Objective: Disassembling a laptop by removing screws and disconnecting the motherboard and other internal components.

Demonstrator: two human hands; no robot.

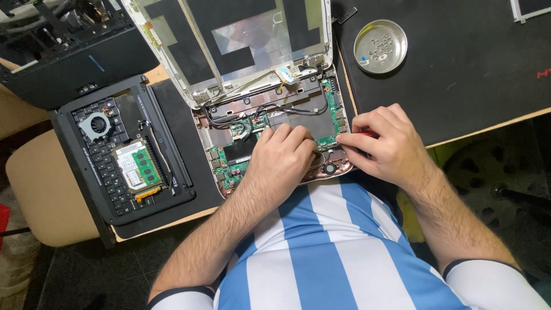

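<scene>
An opened small laptop (270, 115) lies on the black mat with its green circuit board (229, 166) and black cables exposed. Its bare lid shell (241, 40) leans back behind it. My left hand (281, 158) rests fingers-down on the middle of the board, holding nothing that I can see. My right hand (381, 140) is closed around a red-handled screwdriver (367, 134), tip pointing left at the laptop's front right corner. Most of the tool is hidden by my fingers.
A removed keyboard panel (115, 152) at the left carries a small fan (99, 124), a hard drive (129, 166) and a green memory stick (146, 165). A round metal dish (380, 46) with several screws sits at the back right. Another dismantled black case (63, 51) lies far left.
</scene>
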